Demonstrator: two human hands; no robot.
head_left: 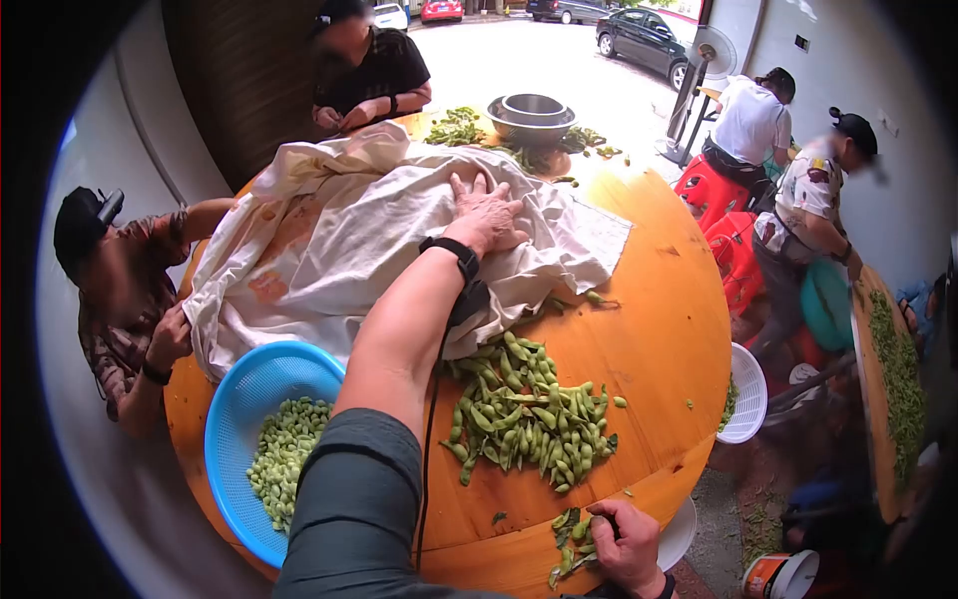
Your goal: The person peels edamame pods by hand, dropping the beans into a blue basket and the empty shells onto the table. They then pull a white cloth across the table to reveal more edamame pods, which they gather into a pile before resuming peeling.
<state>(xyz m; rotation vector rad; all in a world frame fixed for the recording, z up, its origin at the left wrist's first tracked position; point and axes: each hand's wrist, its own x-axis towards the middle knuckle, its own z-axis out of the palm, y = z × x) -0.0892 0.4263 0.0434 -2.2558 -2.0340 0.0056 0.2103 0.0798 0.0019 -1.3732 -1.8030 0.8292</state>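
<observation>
1. With 12 at the far rim, the round counter offers bare wood from 2 to 4 o'clock; the white cloth fills most of its upper-left half.
2. The right hand is at the 5 o'clock edge, beside a small clump of pods; its fingers are bent, and I cannot tell whether they grip one.
3. The blue basket, holding shelled beans, stands at 8 o'clock; the left arm passes beside it, with a dark cord alongside.
4. Metal bowls stand near 1 o'clock. A co-worker at 9 grasps the cloth's edge.
5. The left hand presses the cloth, fingers spread toward 12.
6. The cloth's long axis runs from 9 to 2 o'clock, one corner pointing to 2. The pod pile lies at 4 to 5, its pods pointing mixed ways.
</observation>
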